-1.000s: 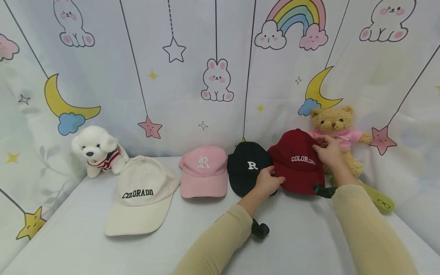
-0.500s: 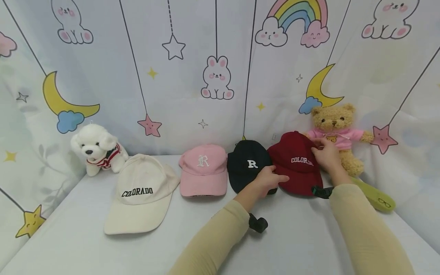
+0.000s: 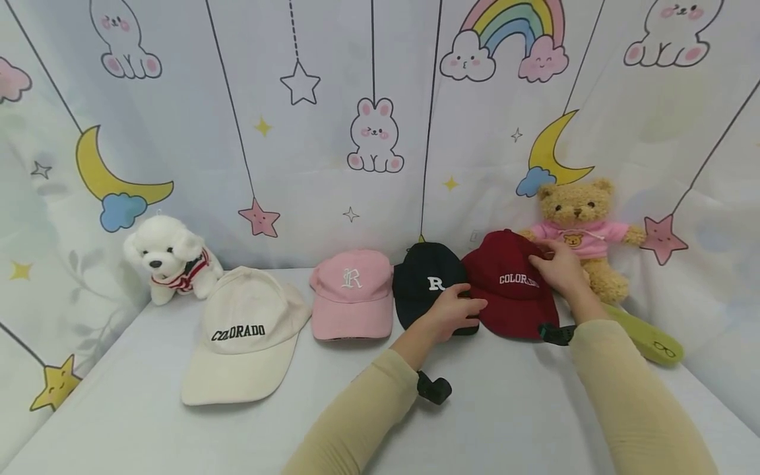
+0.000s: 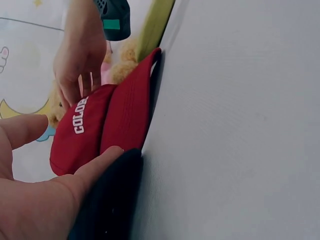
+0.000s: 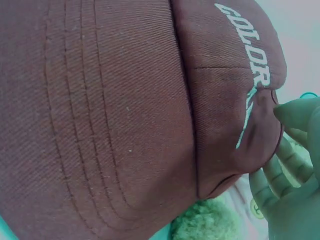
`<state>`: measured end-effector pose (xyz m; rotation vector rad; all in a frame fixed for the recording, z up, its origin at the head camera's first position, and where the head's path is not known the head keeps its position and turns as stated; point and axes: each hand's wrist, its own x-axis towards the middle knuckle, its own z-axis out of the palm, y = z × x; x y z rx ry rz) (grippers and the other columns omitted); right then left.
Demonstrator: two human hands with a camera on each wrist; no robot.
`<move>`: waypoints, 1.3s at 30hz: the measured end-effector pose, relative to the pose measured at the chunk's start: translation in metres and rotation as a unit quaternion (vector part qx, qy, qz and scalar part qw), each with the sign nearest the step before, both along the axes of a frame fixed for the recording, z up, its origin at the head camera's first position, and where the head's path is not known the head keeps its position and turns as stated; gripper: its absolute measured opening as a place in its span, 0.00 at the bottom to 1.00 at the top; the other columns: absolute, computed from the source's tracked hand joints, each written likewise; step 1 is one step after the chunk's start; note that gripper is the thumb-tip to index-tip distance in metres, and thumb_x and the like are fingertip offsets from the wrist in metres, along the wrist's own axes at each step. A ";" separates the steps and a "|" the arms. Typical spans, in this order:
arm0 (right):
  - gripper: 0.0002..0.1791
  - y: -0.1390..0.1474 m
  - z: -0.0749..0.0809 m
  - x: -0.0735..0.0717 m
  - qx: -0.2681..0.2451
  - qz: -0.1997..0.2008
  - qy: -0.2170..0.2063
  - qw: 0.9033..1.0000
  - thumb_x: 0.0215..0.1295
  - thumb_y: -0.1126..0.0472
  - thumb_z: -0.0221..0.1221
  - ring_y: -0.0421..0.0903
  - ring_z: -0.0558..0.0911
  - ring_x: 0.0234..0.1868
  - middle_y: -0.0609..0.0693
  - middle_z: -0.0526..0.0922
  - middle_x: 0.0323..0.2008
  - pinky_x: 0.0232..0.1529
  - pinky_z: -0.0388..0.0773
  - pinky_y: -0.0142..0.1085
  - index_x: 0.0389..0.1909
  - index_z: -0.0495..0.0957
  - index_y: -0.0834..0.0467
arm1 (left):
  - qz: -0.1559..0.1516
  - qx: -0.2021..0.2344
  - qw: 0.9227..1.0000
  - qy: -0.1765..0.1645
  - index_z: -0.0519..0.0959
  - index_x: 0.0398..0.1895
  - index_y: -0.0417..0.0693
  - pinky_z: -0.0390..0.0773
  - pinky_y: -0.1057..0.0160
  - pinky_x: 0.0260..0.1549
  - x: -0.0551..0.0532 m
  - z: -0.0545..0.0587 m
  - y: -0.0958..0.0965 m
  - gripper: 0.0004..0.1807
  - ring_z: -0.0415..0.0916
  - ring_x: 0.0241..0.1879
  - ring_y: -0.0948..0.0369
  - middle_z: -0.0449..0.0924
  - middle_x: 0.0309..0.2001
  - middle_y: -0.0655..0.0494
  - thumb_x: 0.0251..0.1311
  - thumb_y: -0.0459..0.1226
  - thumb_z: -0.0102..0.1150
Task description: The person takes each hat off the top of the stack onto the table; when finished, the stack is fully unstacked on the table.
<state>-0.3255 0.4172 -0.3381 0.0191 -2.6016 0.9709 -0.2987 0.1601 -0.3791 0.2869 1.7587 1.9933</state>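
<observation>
A red baseball cap (image 3: pixel 516 284) lettered in white stands at the right of a row of caps. My right hand (image 3: pixel 560 267) pinches the side of its crown; in the right wrist view the thumb (image 5: pixel 295 114) lies at the front and the fingers reach behind, with the fabric creased there. My left hand (image 3: pixel 448 313) is over the right side of the black baseball cap (image 3: pixel 424 280), thumb and fingers spread. In the left wrist view, one of its fingertips (image 4: pixel 116 150) lies right where the black cap's edge overlaps the red brim (image 4: pixel 131 107).
Left of these stand a pink cap (image 3: pixel 351 293) and a larger cream cap (image 3: pixel 246 336). A white toy dog (image 3: pixel 172 257) sits at the far left. Behind the red cap is a teddy bear (image 3: pixel 576 211) in pink, with a green glasses case (image 3: pixel 647 336) beside it on the white table (image 3: pixel 505 409).
My left hand has drawn back a little to the left, away from the red cap's brim. The red cap's crown has sunk slightly, and my right hand has shifted slightly left with it.
</observation>
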 end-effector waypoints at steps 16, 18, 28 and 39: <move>0.29 -0.010 -0.004 -0.008 0.044 0.049 -0.036 0.997 0.75 0.61 0.53 0.70 0.68 0.62 0.77 0.68 0.61 0.62 0.63 0.63 0.67 0.62 0.77 | -0.009 0.010 0.999 -0.029 0.62 0.73 0.40 0.76 0.48 0.57 -0.002 -0.003 0.000 0.33 0.76 0.60 0.45 0.76 0.56 0.42 0.68 0.35 0.63; 0.29 -0.011 -0.004 -0.008 0.049 0.047 -0.028 0.997 0.75 0.62 0.53 0.72 0.67 0.62 0.78 0.67 0.61 0.62 0.63 0.64 0.67 0.62 0.78 | -0.012 0.016 0.999 -0.028 0.62 0.73 0.41 0.77 0.48 0.56 -0.001 -0.003 -0.002 0.33 0.76 0.59 0.45 0.77 0.55 0.43 0.68 0.36 0.63; 0.31 -0.018 0.012 -0.001 0.027 0.046 -0.027 0.998 0.76 0.59 0.53 0.74 0.66 0.64 0.79 0.63 0.63 0.63 0.62 0.65 0.68 0.59 0.78 | -0.035 0.073 0.997 0.004 0.58 0.76 0.40 0.78 0.51 0.56 -0.005 -0.004 -0.024 0.36 0.75 0.61 0.46 0.79 0.57 0.47 0.70 0.37 0.61; 0.29 -0.056 0.049 0.003 0.021 0.072 0.053 0.996 0.75 0.58 0.56 0.70 0.66 0.64 0.72 0.63 0.65 0.62 0.65 0.64 0.70 0.64 0.69 | -0.023 0.144 0.988 0.055 0.57 0.76 0.36 0.77 0.50 0.56 -0.001 0.013 -0.062 0.32 0.75 0.61 0.44 0.70 0.66 0.36 0.72 0.30 0.55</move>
